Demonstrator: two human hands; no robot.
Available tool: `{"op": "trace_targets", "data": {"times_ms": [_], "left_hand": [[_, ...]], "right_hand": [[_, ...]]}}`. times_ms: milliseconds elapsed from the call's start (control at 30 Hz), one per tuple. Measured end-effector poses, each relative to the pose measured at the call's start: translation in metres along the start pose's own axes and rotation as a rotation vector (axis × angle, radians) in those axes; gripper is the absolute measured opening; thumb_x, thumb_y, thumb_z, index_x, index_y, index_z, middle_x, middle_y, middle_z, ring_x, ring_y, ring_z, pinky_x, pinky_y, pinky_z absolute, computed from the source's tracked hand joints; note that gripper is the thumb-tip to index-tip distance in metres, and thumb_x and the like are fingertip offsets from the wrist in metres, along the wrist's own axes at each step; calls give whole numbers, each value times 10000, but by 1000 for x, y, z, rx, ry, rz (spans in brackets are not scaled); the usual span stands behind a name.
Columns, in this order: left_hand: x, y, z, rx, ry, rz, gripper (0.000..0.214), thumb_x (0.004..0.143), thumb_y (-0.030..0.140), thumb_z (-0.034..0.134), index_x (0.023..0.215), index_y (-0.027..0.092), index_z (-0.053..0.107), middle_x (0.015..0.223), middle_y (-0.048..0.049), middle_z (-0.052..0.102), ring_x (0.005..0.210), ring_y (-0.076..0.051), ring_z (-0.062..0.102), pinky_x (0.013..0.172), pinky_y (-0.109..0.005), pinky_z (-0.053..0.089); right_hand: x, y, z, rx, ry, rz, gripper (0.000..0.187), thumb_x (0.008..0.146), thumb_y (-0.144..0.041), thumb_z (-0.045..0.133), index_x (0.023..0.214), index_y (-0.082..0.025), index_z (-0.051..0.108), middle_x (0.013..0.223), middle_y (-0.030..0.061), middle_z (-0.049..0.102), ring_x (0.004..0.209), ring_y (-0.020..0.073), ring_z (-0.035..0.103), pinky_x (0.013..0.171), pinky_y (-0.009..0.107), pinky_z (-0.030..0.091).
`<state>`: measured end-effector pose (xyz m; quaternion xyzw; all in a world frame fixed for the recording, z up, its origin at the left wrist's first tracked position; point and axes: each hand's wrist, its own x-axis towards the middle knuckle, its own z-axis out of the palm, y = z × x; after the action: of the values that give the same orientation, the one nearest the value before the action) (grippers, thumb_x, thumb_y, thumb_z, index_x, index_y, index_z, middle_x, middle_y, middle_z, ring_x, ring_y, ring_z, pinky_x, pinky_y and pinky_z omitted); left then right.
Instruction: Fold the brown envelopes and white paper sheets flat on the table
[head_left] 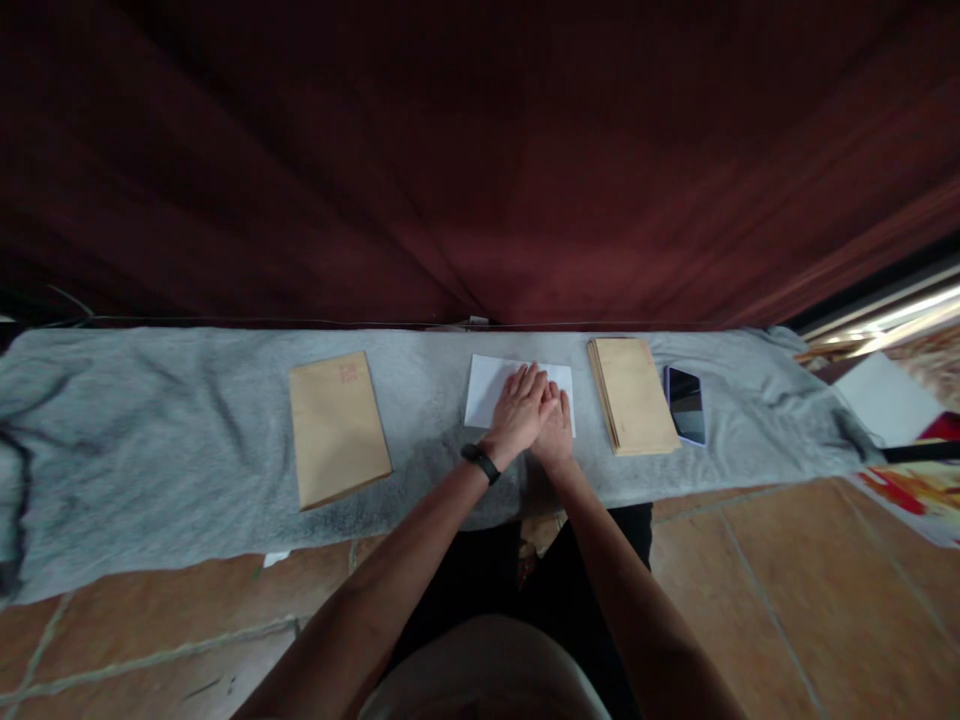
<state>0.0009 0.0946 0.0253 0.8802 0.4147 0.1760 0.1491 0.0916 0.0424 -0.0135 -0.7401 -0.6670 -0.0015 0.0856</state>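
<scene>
A white sheet of paper (486,385), which looks folded, lies flat on the grey cloth in front of me. My left hand (517,408), with a black band on its wrist, rests palm down on the paper, fingers stretched out. Partly under it and to its right, my right hand (556,430) also lies flat, its fingers reaching over the paper's right part. The two hands overlap, so some of the right fingers are hidden. To the right is a stack of brown envelopes (636,395). Another pile of brown envelopes (337,430) with red print lies to the left.
A phone (685,405) in a purple case lies just right of the envelope stack. The grey cloth (187,440) covers a long, narrow surface. Behind it hangs a dark red curtain (465,180). White paper and a colourful print (919,495) are at the far right.
</scene>
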Motion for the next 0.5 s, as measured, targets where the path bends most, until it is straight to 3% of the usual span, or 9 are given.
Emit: {"op": "trace_targets", "data": {"times_ms": [167, 333, 500], "left_hand": [[-5, -9, 19, 12, -22, -62, 589, 1057, 457, 302, 1541, 134, 395, 1604, -130, 411, 1515, -241, 323, 1261, -424, 221], [-15, -39, 8, 115, -58, -58, 601, 1064, 426, 250, 1566, 112, 351, 1657, -100, 306, 1559, -217, 199, 1287, -405, 111], [-24, -52, 1, 184, -44, -151, 594, 1054, 358, 248, 1585, 97, 307, 1668, -103, 267, 1565, -213, 175, 1290, -407, 104]], "right_hand": [[1, 0, -2, -17, -19, 13, 613, 1002, -238, 406, 1597, -134, 304, 1664, 142, 278, 1537, 308, 239, 1247, 502, 187], [4, -5, -5, 18, -3, 66, 543, 1066, -290, 276, 1588, -154, 331, 1665, 135, 279, 1535, 297, 246, 1236, 502, 200], [4, -2, 0, 77, 32, 84, 539, 1078, -370, 289, 1578, -182, 360, 1661, 124, 293, 1530, 293, 265, 1231, 503, 209]]}}
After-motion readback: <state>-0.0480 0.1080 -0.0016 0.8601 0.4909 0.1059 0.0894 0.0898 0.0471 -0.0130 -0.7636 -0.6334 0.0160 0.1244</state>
